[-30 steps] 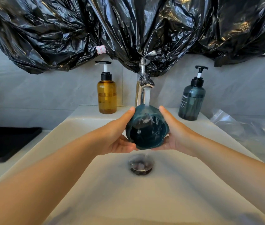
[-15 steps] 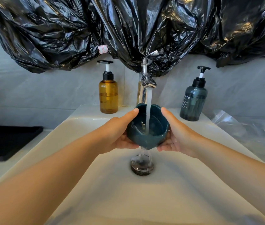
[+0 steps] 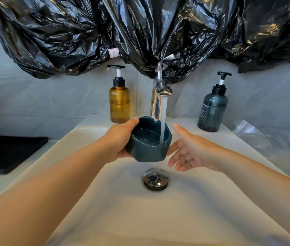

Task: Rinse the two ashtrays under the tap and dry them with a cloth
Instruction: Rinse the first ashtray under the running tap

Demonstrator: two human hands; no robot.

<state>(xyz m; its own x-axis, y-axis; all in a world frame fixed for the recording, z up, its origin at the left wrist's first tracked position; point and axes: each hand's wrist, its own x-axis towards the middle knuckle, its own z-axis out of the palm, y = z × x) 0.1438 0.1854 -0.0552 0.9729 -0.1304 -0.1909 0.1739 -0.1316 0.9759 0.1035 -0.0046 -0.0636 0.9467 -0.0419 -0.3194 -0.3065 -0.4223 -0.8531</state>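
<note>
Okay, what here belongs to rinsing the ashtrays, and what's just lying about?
In use: teal ashtray, left hand gripping it, open right hand, running tap, sink.
Lying about: amber pump bottle, dark pump bottle, black tray, black plastic sheeting, clear plastic.

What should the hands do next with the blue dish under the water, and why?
Probably tip the dark teal notched ashtray to pour it out: tap water runs into it, the left hand alone grips it, the right hand is open beside it.

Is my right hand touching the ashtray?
Cannot tell. Head view: the right hand is open, thumb clear of the ashtray, but one finger runs behind its side, hiding any gap.
</note>
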